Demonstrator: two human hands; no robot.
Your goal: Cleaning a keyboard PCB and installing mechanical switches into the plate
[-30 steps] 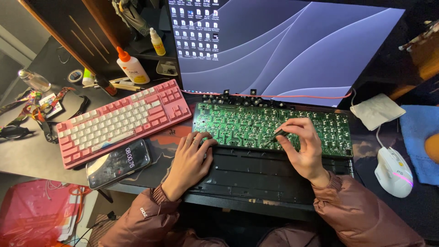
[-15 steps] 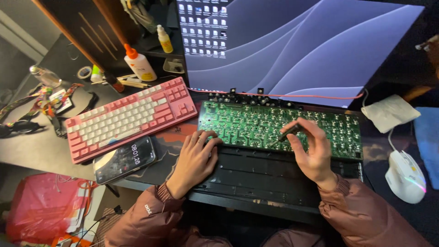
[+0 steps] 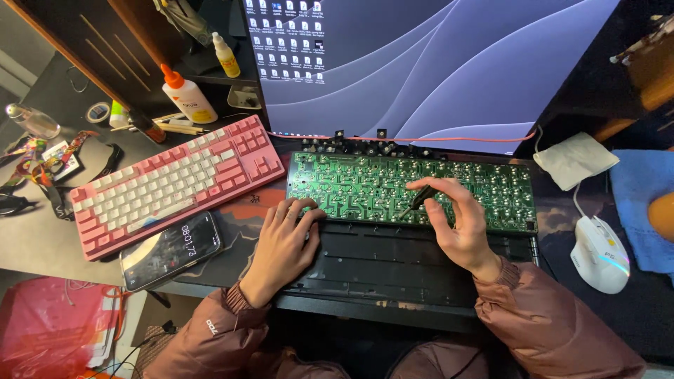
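Observation:
A green keyboard circuit board (image 3: 365, 184) lies across the far edge of a black keyboard case (image 3: 393, 270) in front of me. My left hand (image 3: 284, 245) rests palm down on the board's near left corner, fingers curled on its edge. My right hand (image 3: 456, 224) pinches a small dark screwdriver (image 3: 419, 201) whose tip touches the board near its middle. Several loose black key switches (image 3: 351, 146) lie in a row just beyond the board.
A pink and white keyboard (image 3: 175, 186) lies angled at left with a lit phone (image 3: 172, 250) below it. A large monitor (image 3: 421, 63) stands behind. White mouse (image 3: 600, 254), folded white cloth (image 3: 576, 160) and blue cloth (image 3: 642, 203) at right. Glue bottles (image 3: 186, 95) at back left.
My view has shifted slightly. My right hand has opened its fingers a little and the screwdriver tip sits a bit further left on the board. My left hand stays on the corner.

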